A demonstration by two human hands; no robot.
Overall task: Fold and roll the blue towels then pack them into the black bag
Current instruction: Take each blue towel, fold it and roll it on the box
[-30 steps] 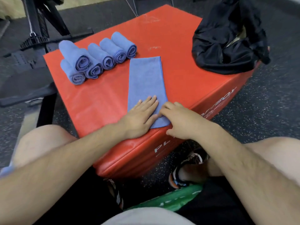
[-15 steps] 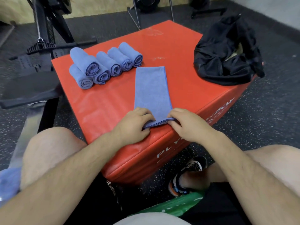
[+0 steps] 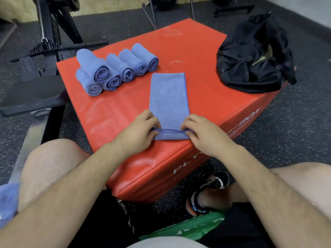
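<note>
Left hand (image 3: 138, 130) on narrow, curl-edged towel (image 3: 168, 97)

Blue towels (image 3: 116, 68), black bag (image 3: 250, 65), red box (image 3: 111, 111), grey-speckled floor (image 3: 286, 131).

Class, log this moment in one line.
phase: rolling | left hand: pinches near end of folded towel | right hand: pinches same end | rolled towels: grouped on red box | black bag: far corner
</note>
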